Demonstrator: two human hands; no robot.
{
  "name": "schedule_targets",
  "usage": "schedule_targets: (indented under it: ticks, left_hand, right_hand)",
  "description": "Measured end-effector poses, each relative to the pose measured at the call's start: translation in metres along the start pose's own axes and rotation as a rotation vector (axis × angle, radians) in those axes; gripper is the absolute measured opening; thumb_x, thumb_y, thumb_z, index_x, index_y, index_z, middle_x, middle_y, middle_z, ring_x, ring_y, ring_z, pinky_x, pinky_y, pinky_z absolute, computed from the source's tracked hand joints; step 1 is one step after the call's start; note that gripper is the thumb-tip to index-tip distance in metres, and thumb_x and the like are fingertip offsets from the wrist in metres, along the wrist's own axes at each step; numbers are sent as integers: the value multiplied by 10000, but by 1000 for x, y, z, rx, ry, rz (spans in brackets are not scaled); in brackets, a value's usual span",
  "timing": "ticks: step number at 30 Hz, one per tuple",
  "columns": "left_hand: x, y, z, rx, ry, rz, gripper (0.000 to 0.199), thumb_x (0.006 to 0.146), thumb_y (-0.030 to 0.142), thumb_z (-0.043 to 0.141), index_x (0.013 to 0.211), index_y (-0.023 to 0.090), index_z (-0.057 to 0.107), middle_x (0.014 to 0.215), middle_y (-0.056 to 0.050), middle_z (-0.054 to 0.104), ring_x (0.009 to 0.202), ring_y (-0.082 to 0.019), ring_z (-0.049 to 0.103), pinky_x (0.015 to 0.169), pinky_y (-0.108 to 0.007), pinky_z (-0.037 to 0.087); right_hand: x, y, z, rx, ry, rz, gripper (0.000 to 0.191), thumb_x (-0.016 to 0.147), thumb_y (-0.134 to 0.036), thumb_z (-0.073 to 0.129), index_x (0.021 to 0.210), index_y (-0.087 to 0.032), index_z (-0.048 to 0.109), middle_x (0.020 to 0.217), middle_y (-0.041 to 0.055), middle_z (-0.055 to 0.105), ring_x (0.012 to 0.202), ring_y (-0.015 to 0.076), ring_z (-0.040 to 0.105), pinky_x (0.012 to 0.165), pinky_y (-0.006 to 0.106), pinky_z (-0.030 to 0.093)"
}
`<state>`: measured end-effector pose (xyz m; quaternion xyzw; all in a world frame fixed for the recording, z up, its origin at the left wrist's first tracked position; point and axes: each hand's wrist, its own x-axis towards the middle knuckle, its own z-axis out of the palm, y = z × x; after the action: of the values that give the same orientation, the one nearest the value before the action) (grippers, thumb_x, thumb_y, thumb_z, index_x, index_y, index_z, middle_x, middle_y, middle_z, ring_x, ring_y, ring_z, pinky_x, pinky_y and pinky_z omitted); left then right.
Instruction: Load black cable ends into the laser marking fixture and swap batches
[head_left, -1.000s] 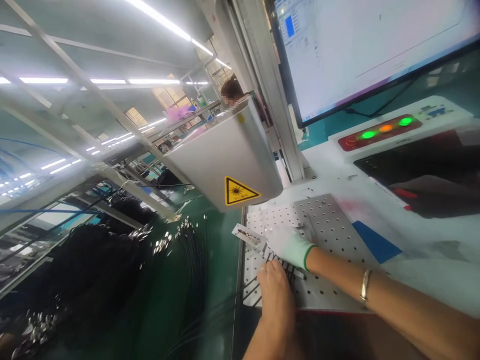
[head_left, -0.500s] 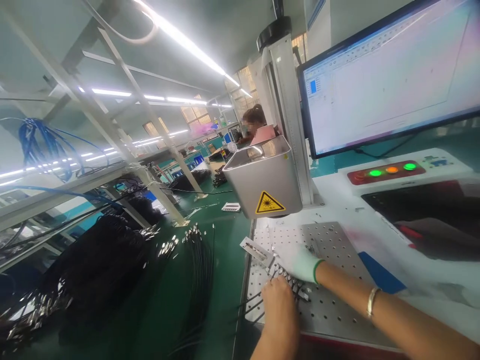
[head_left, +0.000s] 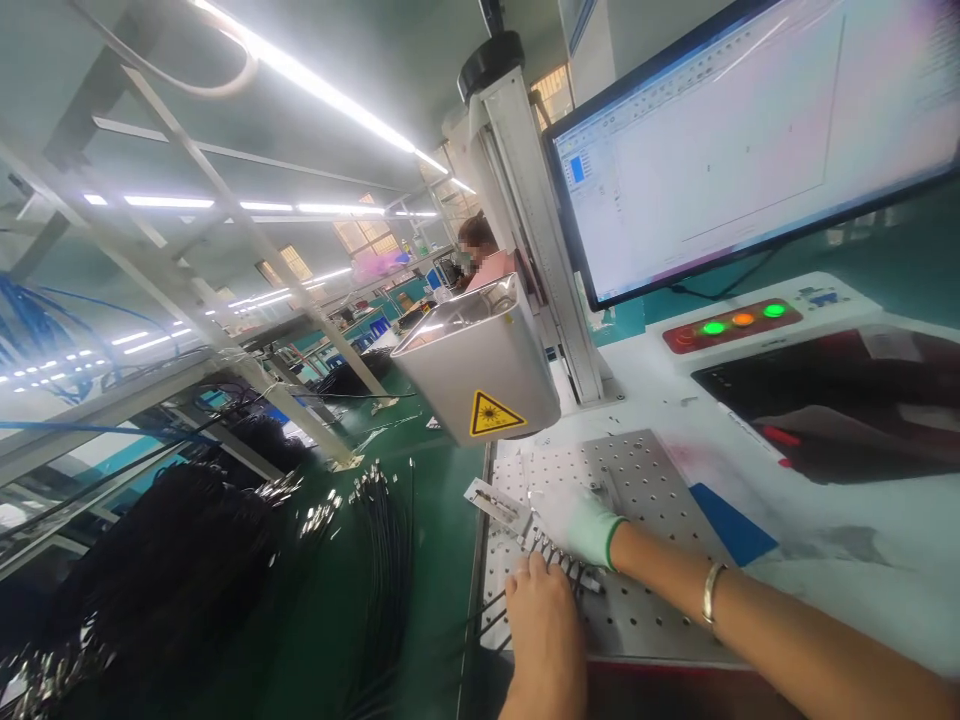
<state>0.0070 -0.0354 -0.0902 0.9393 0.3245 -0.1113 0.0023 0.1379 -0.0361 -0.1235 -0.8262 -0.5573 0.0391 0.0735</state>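
Note:
Several black cables with metal connectors (head_left: 551,548) lie side by side in a metal holder on a perforated metal plate (head_left: 645,610). My bare left hand (head_left: 546,605) is closed over the cables at the near side of the row, and cable lengths (head_left: 491,608) stick out to its left. Just beyond the row, my right hand (head_left: 574,522), in a white glove with a green cuff, bends down against the holder. Its fingertips blend into the pale metal, so what they grip is hidden. A slotted metal strip (head_left: 495,503) juts out left of the glove.
A laser head (head_left: 480,370) with a yellow warning sign hangs above the plate. Bundled black cables (head_left: 386,550) and a big cable heap (head_left: 172,570) lie on the green table left. A monitor (head_left: 720,170) and lit buttons (head_left: 742,320) stand right. Another person (head_left: 487,260) sits behind.
The camera view has turned slightly right, so the scene sits further left. Both hands stay at the row of connectors, with little visible movement against the holder.

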Motion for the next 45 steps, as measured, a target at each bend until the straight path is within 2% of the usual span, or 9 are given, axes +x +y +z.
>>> schedule_targets:
  ticks: [4,9,16,22,28,32,36,40,45]
  left_hand:
    - [-1,9,-8,18,-70,-68,360,858,62,360,1113,90,611,1190,-175,601,1140,-289,544,938,-382,382]
    - [-3,16,-10,35,-60,-86,400,867,24,283,1123,66,586,1162,-200,615,1134,-301,563,939,-401,387]
    - [6,5,4,20,-62,-58,419,818,-40,288,1091,83,580,1101,-171,640,1094,-254,588,883,-330,416]
    - [15,-3,22,24,12,4,373,763,-38,374,1054,93,567,1096,-164,624,1069,-254,569,862,-309,400]
    - [11,5,16,68,-51,16,372,729,-59,398,1034,88,551,1101,-167,602,1059,-258,552,873,-312,374]
    - [9,15,7,74,-99,11,372,753,-49,387,1070,57,549,1128,-190,591,1093,-280,541,923,-344,377]
    - [7,17,6,46,-83,-10,383,812,-25,328,1117,42,551,1162,-202,582,1132,-292,528,945,-364,391]
    - [9,9,10,-11,-80,-9,409,801,-40,325,1123,52,559,1168,-193,593,1153,-279,528,955,-354,395]
    - [23,0,21,-47,-92,-8,386,840,21,325,1137,58,568,1152,-202,603,1134,-288,541,903,-352,410]
  right_hand:
    - [-4,-1,-9,1,4,-32,245,966,-288,484,1117,-134,600,989,82,661,872,203,640,752,373,537]
    - [-9,0,-16,8,5,-46,246,956,-250,466,1129,-138,600,1006,95,667,876,226,650,725,383,544]
    - [-11,0,-20,4,-11,-56,234,895,-181,539,1114,-140,611,1015,96,665,895,242,650,735,395,551]
    - [-6,-2,-14,13,1,-36,237,924,-199,509,1133,-127,594,1029,101,657,909,233,645,752,386,545]
    - [-3,-1,-7,36,-6,-9,229,908,-127,474,1104,-123,591,1018,100,660,898,232,647,740,381,548]
    - [-1,1,0,57,-19,22,216,949,-185,473,1121,-119,585,1027,101,647,900,220,642,758,388,551]
    - [-3,-2,1,35,-17,37,200,958,-238,517,1103,-123,591,1014,75,639,898,189,630,770,366,549]
    - [-3,1,-6,-21,4,-36,197,954,-277,543,1068,-128,603,951,49,642,810,155,624,712,318,544]
    - [10,21,-16,-54,-3,-177,286,922,-412,590,975,-132,620,809,14,626,658,116,581,619,266,512]
